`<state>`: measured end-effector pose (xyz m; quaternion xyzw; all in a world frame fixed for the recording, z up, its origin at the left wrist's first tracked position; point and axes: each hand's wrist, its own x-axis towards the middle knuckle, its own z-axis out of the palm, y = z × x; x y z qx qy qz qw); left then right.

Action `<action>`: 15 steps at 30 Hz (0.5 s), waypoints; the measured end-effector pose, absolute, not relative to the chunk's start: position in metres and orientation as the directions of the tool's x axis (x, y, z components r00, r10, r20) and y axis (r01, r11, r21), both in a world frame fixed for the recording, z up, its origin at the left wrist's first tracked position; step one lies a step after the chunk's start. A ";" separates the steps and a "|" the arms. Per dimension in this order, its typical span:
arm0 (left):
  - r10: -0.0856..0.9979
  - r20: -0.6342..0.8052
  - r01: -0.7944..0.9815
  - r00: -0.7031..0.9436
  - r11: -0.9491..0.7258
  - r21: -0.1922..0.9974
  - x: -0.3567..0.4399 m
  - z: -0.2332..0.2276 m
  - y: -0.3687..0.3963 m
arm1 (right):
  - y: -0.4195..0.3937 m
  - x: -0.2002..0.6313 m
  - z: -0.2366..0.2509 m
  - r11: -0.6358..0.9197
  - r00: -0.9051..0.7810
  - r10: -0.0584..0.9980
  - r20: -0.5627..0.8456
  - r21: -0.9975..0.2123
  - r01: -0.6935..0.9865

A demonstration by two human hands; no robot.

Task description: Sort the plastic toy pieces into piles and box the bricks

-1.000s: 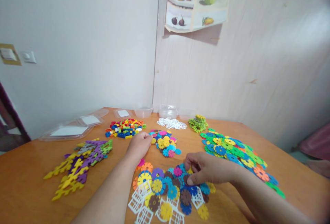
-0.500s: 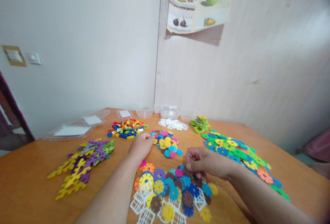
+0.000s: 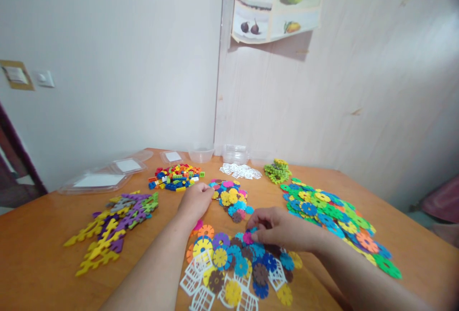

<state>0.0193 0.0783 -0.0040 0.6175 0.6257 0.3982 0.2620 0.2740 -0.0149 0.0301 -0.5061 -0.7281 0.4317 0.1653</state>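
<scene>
My left hand (image 3: 195, 201) is closed, fingertips together at the left edge of a small pile of notched plastic discs (image 3: 229, 198). Whatever those fingers pinch, if anything, is hidden. Below it to the right, my right hand (image 3: 278, 229) is curled over a larger spread of discs, with thumb and forefinger at the edges of a magenta disc (image 3: 247, 238). Around that disc lie blue, brown, yellow, purple and orange discs. White window-frame pieces (image 3: 202, 299) lie mixed in at the near side. A brown disc (image 3: 237, 217) rests on the near end of the small pile.
Yellow and purple toothed pieces (image 3: 107, 234) lie left, with small building bricks (image 3: 175, 177) behind. More discs (image 3: 330, 213) spread out at the right. White pieces (image 3: 240, 171), green pieces (image 3: 278, 172), clear tubs (image 3: 234, 153) and lids (image 3: 98, 182) stand along the back.
My right hand has shifted a little left, onto the magenta disc. A brown disc now shows at the near end of the small pile. My left hand has stayed nearly in place.
</scene>
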 end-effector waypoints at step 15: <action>0.979 0.178 0.572 -0.095 -0.093 0.815 0.019 -0.007 0.081 | -0.011 0.262 0.021 0.163 -0.255 0.967 -0.018 -0.724 0.670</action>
